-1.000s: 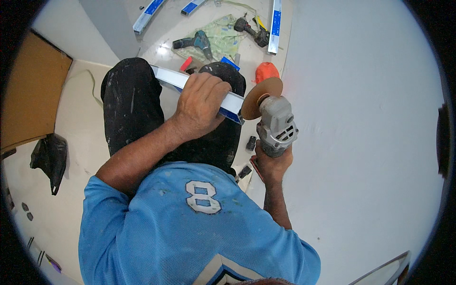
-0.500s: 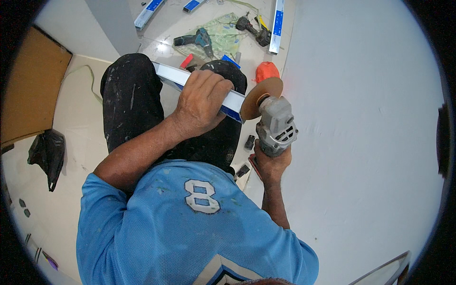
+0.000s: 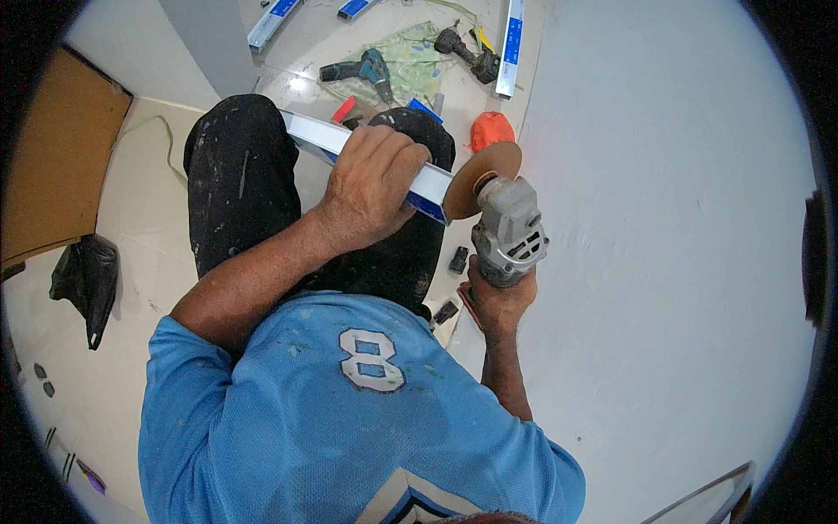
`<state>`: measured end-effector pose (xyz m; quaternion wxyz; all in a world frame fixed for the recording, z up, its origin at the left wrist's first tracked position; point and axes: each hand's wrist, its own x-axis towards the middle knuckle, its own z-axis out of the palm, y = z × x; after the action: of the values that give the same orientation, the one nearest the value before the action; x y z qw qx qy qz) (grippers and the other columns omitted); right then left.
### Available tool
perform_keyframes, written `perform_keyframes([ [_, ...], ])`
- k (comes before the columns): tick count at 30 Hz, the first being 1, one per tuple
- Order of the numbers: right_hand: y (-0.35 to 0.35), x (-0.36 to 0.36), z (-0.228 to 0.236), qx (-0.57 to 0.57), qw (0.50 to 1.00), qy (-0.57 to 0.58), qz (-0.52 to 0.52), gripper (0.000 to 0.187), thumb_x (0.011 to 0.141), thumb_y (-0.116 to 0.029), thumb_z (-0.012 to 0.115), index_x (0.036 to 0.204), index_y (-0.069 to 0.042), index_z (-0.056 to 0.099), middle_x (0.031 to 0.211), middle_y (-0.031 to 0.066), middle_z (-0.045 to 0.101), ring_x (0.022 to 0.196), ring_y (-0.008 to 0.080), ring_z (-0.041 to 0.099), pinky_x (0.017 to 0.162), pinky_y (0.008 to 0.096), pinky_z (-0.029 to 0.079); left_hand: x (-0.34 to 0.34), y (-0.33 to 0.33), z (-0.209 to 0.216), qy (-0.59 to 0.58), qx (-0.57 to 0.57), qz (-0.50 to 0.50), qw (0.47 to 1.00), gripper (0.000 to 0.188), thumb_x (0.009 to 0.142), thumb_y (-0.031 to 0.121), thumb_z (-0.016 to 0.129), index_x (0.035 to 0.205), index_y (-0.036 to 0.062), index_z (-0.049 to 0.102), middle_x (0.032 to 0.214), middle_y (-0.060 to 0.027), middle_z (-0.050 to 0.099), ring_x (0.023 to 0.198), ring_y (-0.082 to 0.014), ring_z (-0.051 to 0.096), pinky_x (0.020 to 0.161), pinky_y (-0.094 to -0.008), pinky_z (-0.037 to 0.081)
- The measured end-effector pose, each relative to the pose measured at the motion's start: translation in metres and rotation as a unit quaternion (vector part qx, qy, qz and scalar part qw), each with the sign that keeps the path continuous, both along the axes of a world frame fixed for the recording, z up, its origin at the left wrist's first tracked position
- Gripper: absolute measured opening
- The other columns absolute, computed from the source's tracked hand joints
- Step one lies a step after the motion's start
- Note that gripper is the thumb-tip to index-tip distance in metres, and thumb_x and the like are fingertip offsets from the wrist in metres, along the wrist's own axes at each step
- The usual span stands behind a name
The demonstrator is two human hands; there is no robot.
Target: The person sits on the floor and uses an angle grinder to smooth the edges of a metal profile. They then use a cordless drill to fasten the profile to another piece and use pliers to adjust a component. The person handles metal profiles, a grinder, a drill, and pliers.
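My left hand (image 3: 374,182) is wrapped over a white metal channel bar (image 3: 316,134) with blue film on its side, which lies across my knees. In my right hand (image 3: 502,297) is a grey angle grinder (image 3: 509,229), gripped by its body. The grinder's brown disc (image 3: 483,179) stands at the bar's right end, at or very near its edge; whether they touch I cannot tell. Whether the disc is spinning cannot be made out either.
Ahead lie a teal drill (image 3: 362,73) on a patterned cloth (image 3: 410,54), a dark power tool (image 3: 469,54), an orange bundle (image 3: 491,132) and more bars (image 3: 510,44). A pale wall (image 3: 663,262) rises at my right. Leftward are a black bag (image 3: 87,284) and a brown panel (image 3: 57,157).
Almost nothing differs. The whole view has shifted by a few pixels, while both hands, the bar and the grinder keep their places relative to each other.
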<state>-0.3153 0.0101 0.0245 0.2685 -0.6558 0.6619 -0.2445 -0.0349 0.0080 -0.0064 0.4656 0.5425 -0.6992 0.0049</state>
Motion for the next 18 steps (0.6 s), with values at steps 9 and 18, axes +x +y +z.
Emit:
perform_keyframes([
  [9,-0.002,0.004,0.005,0.004,1.000,0.025,-0.016,0.074,0.077,-0.013,0.092,0.143,-0.004,0.060,0.119,0.0147,0.080,0.110,0.0253,0.079,0.096,0.0401,0.063,-0.001,0.000,0.000,-0.002,0.002,0.006,1.000,0.073,0.058,0.007,0.096,0.122,0.0036,0.061,0.110,-0.0152,0.062,0.105,-0.0338,0.064,0.090,-0.0501,0.049],
  [18,0.001,-0.005,0.007,-0.024,0.999,0.045,0.005,0.069,0.080,-0.017,0.092,0.140,-0.005,0.060,0.114,0.0152,0.081,0.098,0.0254,0.081,0.086,0.0393,0.064,-0.005,0.004,0.004,0.007,0.005,0.005,1.000,0.070,0.060,0.006,0.095,0.121,0.0043,0.061,0.108,-0.0144,0.062,0.103,-0.0336,0.065,0.091,-0.0499,0.049],
])
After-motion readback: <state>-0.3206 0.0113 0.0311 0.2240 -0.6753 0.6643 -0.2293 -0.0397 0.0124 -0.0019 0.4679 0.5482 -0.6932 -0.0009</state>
